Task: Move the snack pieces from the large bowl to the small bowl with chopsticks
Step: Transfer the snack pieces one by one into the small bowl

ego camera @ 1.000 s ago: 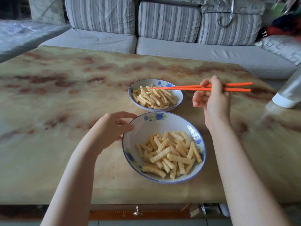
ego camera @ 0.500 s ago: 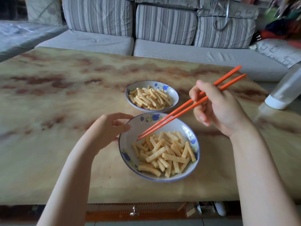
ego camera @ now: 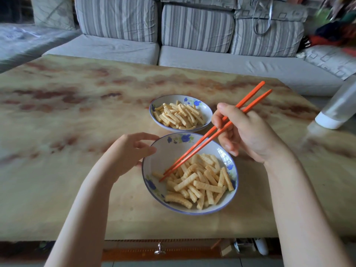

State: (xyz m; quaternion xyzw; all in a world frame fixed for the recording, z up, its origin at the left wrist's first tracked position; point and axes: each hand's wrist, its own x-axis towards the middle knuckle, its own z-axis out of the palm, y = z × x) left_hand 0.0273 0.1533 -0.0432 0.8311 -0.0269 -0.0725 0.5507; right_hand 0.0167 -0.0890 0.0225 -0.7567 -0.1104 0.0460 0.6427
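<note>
The large bowl (ego camera: 163,151), white with blue flowers, sits near the table's front edge and holds several ridged yellow snack pieces (ego camera: 200,182). Just behind it stands the small bowl (ego camera: 206,110), also filled with snack pieces (ego camera: 179,116). My right hand (ego camera: 244,132) grips a pair of orange chopsticks (ego camera: 202,143); their tips reach down among the pieces at the left side of the large bowl. My left hand (ego camera: 129,153) holds the large bowl's left rim with curled fingers.
The marbled beige table (ego camera: 77,122) stretches wide to the left. A clear bottle with a white cap (ego camera: 335,112) lies tilted at the right edge. A grey striped sofa (ego camera: 192,35) stands behind the table.
My right hand swung the chopsticks from over the small bowl down and toward me. Their tips now touch the snack pieces in the large bowl. My left hand stayed on the rim.
</note>
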